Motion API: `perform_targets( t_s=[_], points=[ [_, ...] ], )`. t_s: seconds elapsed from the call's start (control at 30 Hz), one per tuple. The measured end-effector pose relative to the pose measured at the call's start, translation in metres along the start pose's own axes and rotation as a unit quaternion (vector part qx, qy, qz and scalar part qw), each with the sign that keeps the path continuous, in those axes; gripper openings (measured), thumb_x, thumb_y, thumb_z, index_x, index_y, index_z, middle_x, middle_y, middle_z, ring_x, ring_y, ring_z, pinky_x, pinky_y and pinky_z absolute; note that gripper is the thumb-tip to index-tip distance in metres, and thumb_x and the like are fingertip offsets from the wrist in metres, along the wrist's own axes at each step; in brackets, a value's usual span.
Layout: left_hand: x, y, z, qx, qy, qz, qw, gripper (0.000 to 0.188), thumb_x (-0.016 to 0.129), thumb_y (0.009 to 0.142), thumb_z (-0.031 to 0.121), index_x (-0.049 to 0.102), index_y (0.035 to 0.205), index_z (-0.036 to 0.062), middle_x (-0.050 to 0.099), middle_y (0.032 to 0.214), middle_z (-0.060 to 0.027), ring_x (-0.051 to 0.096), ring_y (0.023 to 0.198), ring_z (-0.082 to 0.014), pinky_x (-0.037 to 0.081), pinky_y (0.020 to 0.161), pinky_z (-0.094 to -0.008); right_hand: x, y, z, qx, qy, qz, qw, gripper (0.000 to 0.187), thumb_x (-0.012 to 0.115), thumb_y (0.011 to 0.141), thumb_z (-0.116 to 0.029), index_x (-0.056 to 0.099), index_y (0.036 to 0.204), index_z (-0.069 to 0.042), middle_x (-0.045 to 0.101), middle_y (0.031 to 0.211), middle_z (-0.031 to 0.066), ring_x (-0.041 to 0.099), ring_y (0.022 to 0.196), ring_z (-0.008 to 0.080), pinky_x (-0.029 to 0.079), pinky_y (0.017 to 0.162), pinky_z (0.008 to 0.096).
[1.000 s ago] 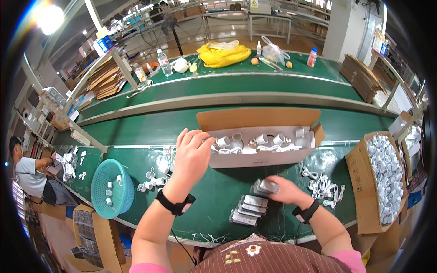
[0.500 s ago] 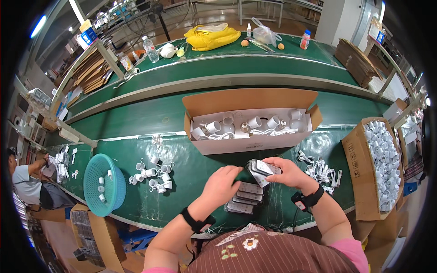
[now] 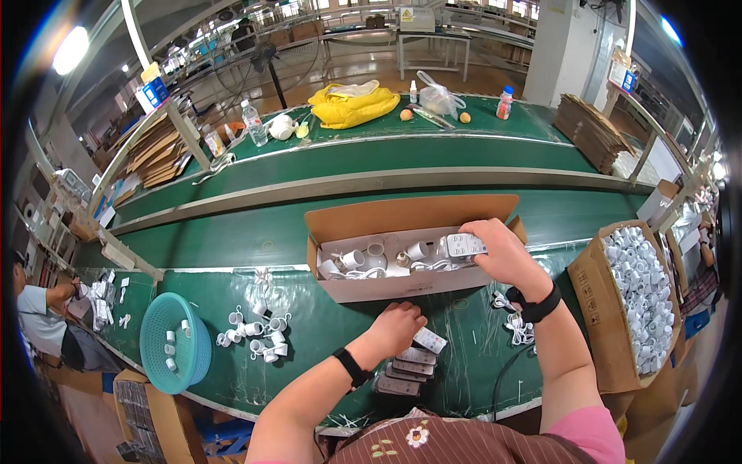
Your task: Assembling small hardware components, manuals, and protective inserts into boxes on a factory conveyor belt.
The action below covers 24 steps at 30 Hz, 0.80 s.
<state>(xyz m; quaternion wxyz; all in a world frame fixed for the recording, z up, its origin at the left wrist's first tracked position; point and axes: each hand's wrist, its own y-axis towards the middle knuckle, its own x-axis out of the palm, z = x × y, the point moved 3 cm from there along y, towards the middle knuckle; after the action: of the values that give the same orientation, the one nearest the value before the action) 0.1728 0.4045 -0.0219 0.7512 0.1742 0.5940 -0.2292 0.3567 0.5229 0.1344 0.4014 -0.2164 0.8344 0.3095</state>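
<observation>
My right hand grips a white remote control with its buttons facing up, over the right end of an open carton. In the carton lie white lamp sockets, coiled white cords and clear round pieces. My left hand, fingers curled, is in front of the carton, closed on the end of another remote control; the fingertips are partly hidden. Below that hand a stack of remote controls in clear wrapping lies on the green bench.
A teal basket with a few sockets and a loose group of hooked sockets are at left. White cords lie near a large cardboard box full of sockets at right. A person works at far left.
My right hand has moved up and away from the stack to the carton, carrying one remote control. My left hand stays near the stack, with the other remote control now beside its fingers.
</observation>
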Motion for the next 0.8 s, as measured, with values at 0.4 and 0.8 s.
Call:
perform_targets(
  t_s=[0.4, 0.8],
  points=[
    [-0.136, -0.063, -0.002, -0.113, -0.103, 0.244, 0.958, 0.042, 0.078, 0.071, 0.009, 0.061, 0.109, 0.0068, 0.064, 0.101, -0.0130, 0.063, 0.094, -0.0352, 0.052, 0.080, -0.0432, -0.013, -0.013, 0.005, 0.002, -0.116, -0.032, 0.993, 0.039, 0.058, 0.075, 0.004, 0.064, 0.112, -0.005, 0.067, 0.106, 0.0129, 0.058, 0.104, 0.0345, 0.046, 0.095, 0.0441],
    [-0.144, -0.030, -0.044, -0.051, 0.028, 0.278, 0.959, 0.020, 0.073, 0.080, 0.013, 0.075, 0.100, 0.0125, 0.066, 0.103, -0.0021, 0.059, 0.102, -0.0261, 0.046, 0.092, -0.0415, -0.018, -0.002, -0.010, 0.047, -0.014, 0.002, 0.999, 0.044, 0.070, 0.074, -0.004, 0.064, 0.117, -0.006, 0.065, 0.112, 0.0121, 0.058, 0.109, 0.0323, 0.047, 0.095, 0.0398]
  ],
)
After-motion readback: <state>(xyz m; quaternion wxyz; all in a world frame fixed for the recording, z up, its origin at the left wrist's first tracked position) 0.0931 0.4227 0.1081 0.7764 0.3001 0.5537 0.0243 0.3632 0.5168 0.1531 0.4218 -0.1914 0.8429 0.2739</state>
